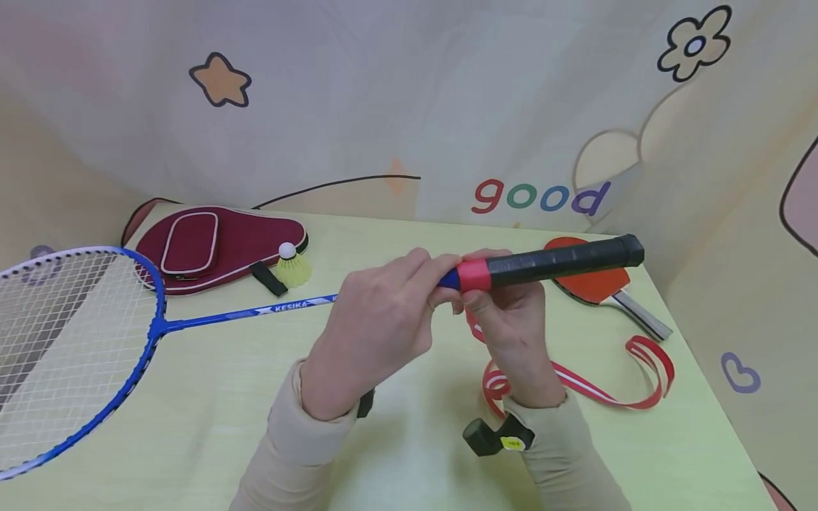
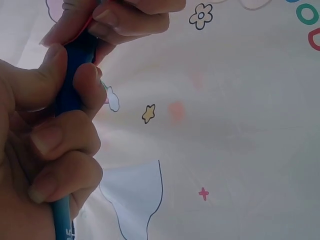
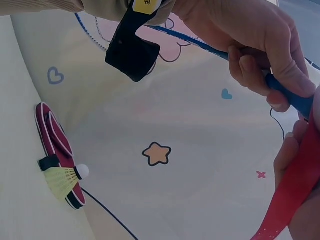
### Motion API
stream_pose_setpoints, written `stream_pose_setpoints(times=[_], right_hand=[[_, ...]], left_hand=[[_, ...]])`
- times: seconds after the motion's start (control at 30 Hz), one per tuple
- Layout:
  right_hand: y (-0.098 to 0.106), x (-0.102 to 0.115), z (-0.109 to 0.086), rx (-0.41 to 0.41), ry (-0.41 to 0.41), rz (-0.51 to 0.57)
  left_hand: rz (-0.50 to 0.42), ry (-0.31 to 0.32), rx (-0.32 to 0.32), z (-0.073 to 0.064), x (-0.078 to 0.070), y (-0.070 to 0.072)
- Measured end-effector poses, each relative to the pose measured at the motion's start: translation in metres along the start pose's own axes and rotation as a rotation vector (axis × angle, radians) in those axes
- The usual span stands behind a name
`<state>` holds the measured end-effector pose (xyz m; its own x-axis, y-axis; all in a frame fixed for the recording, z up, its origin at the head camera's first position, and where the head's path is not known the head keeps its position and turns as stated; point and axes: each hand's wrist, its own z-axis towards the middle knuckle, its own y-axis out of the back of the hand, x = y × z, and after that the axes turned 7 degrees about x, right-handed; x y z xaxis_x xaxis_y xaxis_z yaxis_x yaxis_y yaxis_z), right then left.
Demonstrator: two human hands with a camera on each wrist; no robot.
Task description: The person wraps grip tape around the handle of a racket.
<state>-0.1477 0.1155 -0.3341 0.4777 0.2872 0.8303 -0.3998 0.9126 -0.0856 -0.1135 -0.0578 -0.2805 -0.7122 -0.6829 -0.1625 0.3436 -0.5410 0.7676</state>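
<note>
Blue, black-handled badminton racket point(image 1: 249, 313): gripped by left hand point(image 1: 377, 319). Red, white-striped tape strip point(image 1: 588, 388): pinched against racket by right hand point(image 1: 514, 333), trailing toward right edge of bench point(image 1: 671, 440).

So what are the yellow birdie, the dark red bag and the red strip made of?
The yellow birdie looks like plastic, judging by its thin ribbed skirt. The dark red bag seems matte cloth, with pale sewn-looking edging. The red strip looks thin and smooth, curling in loops: maybe soft plastic, maybe cloth.
</note>
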Motion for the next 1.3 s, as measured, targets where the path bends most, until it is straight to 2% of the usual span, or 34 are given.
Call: stream_pose_setpoints(times=[0.1, 0.23, 0.5, 0.67, 0.8, 1.0, 1.13, 1.3], right_hand=[[-0.001, 0.001, -0.001, -0.021, -0.008, -0.044], [-0.005, 0.005, -0.002, -0.040, -0.035, -0.035], [-0.013, 0.012, -0.002, -0.127, -0.114, 0.103], [-0.014, 0.014, -0.002, -0.153, -0.128, 0.127], [-0.012, 0.015, -0.003, -0.152, -0.186, 0.063], [-0.011, 0.021, -0.003, -0.067, -0.272, -0.085], [-0.013, 0.022, -0.004, -0.053, -0.277, -0.107], [-0.016, 0.022, -0.005, -0.072, -0.224, -0.116]], left_hand=[[-0.038, -0.006, -0.005, -0.001, 0.002, -0.001], [-0.061, -0.036, -0.016, 0.000, 0.005, -0.002], [0.061, -0.093, -0.078, 0.003, 0.007, -0.011], [0.111, -0.108, -0.114, 0.004, 0.009, -0.013], [0.125, -0.114, -0.151, 0.005, 0.012, -0.012], [0.117, -0.083, -0.161, 0.001, 0.018, -0.004], [0.116, -0.070, -0.136, -0.001, 0.020, -0.002], [0.136, -0.059, -0.122, -0.002, 0.021, -0.002]])
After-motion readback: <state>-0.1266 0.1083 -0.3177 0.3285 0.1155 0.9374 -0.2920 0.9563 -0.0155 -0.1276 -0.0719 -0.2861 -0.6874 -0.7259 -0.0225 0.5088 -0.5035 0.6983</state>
